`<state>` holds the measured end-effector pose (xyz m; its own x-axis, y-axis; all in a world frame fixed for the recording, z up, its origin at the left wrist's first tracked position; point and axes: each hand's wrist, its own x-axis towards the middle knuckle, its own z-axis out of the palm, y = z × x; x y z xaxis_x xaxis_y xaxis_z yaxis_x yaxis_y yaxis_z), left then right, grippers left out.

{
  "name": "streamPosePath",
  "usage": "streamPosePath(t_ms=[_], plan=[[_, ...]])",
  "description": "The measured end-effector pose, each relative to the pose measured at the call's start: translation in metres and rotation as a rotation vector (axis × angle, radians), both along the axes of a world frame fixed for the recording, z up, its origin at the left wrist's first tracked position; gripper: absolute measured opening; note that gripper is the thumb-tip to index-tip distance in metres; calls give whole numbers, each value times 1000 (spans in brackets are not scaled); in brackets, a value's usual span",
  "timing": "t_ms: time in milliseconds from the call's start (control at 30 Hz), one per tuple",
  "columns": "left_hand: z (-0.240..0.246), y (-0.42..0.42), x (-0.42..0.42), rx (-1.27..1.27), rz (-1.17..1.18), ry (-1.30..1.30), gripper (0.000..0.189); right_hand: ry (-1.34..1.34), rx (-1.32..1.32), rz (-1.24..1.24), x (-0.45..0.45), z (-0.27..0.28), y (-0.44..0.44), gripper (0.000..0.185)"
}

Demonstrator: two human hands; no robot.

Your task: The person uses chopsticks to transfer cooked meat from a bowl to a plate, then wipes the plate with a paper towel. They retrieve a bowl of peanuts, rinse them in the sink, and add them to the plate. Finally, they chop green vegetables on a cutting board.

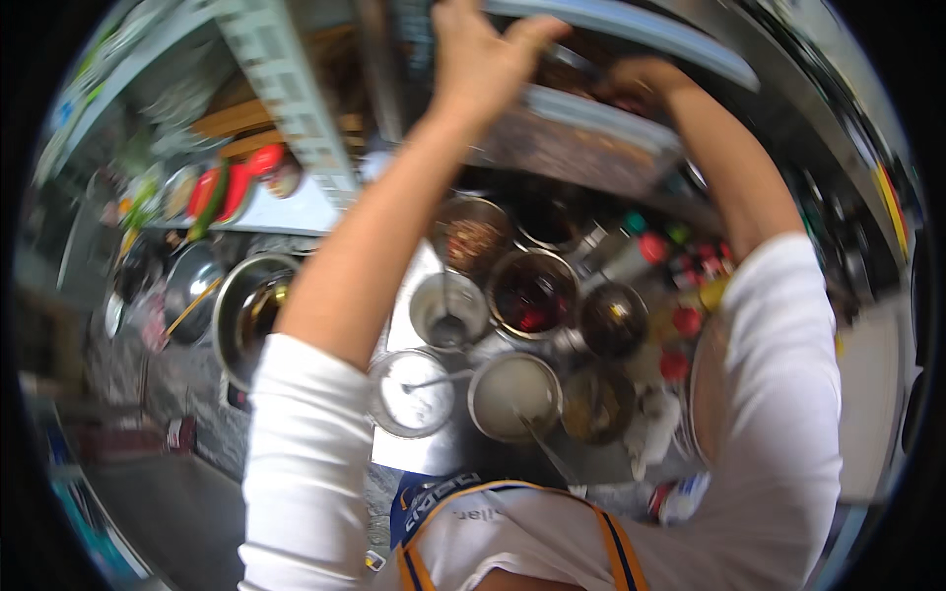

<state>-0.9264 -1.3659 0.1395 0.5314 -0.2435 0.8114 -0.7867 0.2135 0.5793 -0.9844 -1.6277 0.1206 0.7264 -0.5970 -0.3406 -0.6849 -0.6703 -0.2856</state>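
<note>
Both arms reach up to a raised shelf at the top of the view. My left hand point(480, 63) has its thumb spread from the fingers; the fingertips run past the picture's upper edge, and I see nothing in it. On the right, my right hand point(634, 83) is between two pale shelf rails, beside a dark brown item point(562, 77). Its fingers are blurred and partly hidden, so a hold cannot be made out. The lower shelf rail point(602, 117) passes just below that hand. Under my arms stand several round metal pots, including one of dark red liquid point(533, 294).
A bowl of white powder point(411, 394) and a pot of cloudy liquid point(515, 399) hold utensils. Bottles with red caps point(686, 321) stand at right. A large steel bowl point(255, 318) is at left, below a shelf with red peppers point(236, 190) and a perforated upright point(288, 89).
</note>
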Motion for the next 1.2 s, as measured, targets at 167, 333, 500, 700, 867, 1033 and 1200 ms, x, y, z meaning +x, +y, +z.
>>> streamPosePath(t_ms=[167, 333, 500, 700, 867, 1033, 1200], plan=[[5, 1, -6, -86, -21, -68, 69, -699, 236, -266, -16, 15, -24, 24], [7, -3, -3, -168, -55, -75, 67, -799, 258, -184, -35, 18, -29, 27], [4, -9, -3, -208, -79, -62, 67, -913, 474, -197, -38, 14, -29, 24], [7, -5, -6, -89, -108, -9, 71, -993, 643, -169, -35, 23, -15, 22], [8, -2, 1, -115, 16, -88, 67, -1101, 791, -139, -42, 34, 18, 21], [16, -7, 11, 0, 24, -102, 65, -1136, 801, -189, -46, 47, 40, 21], [26, 4, 8, 109, -18, 27, 66, -950, 680, -428, -91, 67, 69, 12]])
